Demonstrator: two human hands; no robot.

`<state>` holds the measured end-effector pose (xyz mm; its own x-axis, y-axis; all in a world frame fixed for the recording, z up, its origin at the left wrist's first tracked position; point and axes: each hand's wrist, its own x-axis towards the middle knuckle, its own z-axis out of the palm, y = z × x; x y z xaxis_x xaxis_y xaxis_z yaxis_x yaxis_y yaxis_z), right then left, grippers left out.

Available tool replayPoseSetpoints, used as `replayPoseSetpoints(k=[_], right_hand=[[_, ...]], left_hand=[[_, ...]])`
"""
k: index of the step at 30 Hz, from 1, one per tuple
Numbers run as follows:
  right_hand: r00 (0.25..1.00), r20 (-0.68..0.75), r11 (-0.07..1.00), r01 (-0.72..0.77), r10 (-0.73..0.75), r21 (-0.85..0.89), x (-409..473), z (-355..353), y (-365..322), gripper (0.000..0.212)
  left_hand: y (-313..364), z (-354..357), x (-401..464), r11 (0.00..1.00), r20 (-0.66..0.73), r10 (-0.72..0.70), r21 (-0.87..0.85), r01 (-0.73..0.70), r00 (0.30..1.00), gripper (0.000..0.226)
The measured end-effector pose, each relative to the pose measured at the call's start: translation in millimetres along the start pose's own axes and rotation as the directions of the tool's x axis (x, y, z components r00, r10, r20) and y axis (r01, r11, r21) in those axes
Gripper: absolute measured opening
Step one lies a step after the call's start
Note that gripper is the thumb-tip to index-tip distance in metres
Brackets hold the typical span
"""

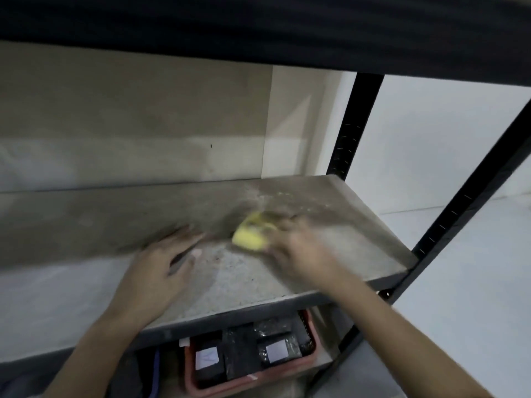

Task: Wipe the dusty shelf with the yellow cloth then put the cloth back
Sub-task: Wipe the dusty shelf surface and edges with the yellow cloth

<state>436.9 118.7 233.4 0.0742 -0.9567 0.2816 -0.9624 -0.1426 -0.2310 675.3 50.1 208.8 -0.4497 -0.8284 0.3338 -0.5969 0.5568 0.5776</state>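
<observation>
Right hand [298, 251] gripping the cloth [253, 232] — bunched, pressed on the shelf [359, 234] toward its right half, blurred. Left hand [163, 265] flat on the shelf just beside the cloth, fingers spread, holding nothing. Below — a red bin [247, 377] of dark packets.

I see the dusty shelf [258, 196] open along its whole front edge, with plenty of bare board to the left and at the back. My left hand [161, 265] lies flat on the board and my right hand [298, 251] presses the yellow cloth [248, 238] beside it, so the middle is taken. The upper shelf [258, 30] caps the space overhead, the wall [129, 116] closes the rear, and two black uprights [356, 122] bound the right end. Below, a red basket [250, 377] fills the lower level.
</observation>
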Motion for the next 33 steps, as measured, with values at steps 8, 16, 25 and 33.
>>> replayPoseSetpoints(k=[8,16,25,33], right_hand=[[0.969,0.136,0.978,-0.202,0.207,-0.050,36.3,25.6,30.8,0.041],[0.821,0.008,0.806,-0.558,0.571,-0.195,47.4,1.2,39.1,0.044],[0.864,0.046,0.862,-0.494,0.501,-0.114,107.4,39.2,34.3,0.050],[0.704,-0.168,0.699,-0.709,0.690,-0.100,101.4,16.4,72.6,0.044]], left_hand=[[-32.2,-19.0,-11.7,0.911,0.123,-0.226,0.379,0.165,0.966,0.090],[-22.5,-20.9,-11.8,0.918,0.071,-0.202,0.361,0.164,0.977,0.094],[-28.8,-21.8,-13.5,0.909,0.105,-0.226,0.380,0.171,0.968,0.094],[-30.1,-17.2,-10.5,0.905,0.082,-0.232,0.383,0.185,0.969,0.092]])
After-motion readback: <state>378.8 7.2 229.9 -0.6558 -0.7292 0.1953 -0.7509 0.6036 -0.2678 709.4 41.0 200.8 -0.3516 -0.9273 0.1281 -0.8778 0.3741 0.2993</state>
